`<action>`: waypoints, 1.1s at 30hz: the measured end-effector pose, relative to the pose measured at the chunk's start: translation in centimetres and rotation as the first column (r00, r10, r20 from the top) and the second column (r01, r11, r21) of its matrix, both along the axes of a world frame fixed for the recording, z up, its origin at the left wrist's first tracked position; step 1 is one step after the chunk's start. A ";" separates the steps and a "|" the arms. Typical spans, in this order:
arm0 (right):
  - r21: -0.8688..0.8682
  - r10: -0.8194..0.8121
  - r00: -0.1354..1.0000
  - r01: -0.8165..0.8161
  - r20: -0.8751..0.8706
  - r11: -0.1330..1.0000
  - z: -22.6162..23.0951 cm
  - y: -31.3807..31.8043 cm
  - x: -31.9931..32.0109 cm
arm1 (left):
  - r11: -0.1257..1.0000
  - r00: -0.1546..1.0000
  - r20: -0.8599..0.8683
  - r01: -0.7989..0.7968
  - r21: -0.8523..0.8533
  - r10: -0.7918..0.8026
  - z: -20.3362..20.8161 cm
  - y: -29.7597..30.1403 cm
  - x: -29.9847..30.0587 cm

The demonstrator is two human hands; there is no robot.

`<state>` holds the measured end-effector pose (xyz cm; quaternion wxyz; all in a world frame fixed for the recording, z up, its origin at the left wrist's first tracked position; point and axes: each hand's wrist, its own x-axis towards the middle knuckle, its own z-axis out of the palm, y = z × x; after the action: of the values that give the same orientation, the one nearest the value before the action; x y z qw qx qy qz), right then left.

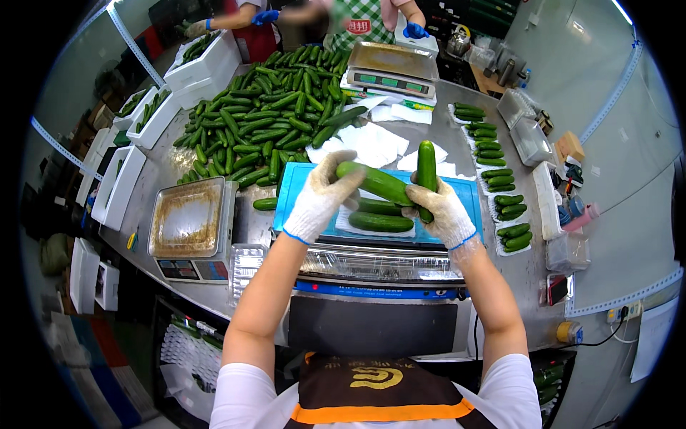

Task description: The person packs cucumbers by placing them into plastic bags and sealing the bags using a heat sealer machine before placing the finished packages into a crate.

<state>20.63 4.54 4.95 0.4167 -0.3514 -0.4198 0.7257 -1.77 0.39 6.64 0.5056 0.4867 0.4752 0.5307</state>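
Note:
My left hand (319, 200), in a white knit glove, grips one end of a green cucumber (379, 184) that slants down toward my right hand. Held nearly upright in my gloved right hand (449, 214) is a second cucumber (426, 163); this hand's fingertips also meet the far end of the slanting one. Below both hands, two more cucumbers (380, 223) lie side by side on a white tray (357, 232). That tray rests on a blue board (466, 191) behind a wrapping machine (375, 266) with a clear film roll.
A large heap of cucumbers (261, 118) covers the table's far left. Scales stand left (187, 214) and far centre (395, 58). Several filled trays (513, 236) line the right side, near clear plastic boxes (530, 137). Two people in aprons (361, 21) stand across the table.

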 end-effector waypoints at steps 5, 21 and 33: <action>0.089 0.080 0.974 -0.101 0.214 0.991 1.1 0.1 0.4 | 0.994 0.996 -0.018 -0.092 0.059 0.093 -0.9 0.8 0.2; 0.101 -0.162 0.987 0.162 -0.009 0.982 0.0 1.3 6.8 | 0.908 0.513 -0.799 0.085 0.411 0.314 -2.5 5.5 0.9; 0.059 -0.161 0.973 0.154 0.163 0.986 -2.8 1.6 9.2 | 0.755 -0.270 -0.944 0.654 -0.033 0.192 -3.9 9.3 4.1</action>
<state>29.85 6.12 2.16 0.4442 -0.4336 -0.4405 0.6485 2.32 9.69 2.73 -0.1128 0.9105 0.3924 -0.0658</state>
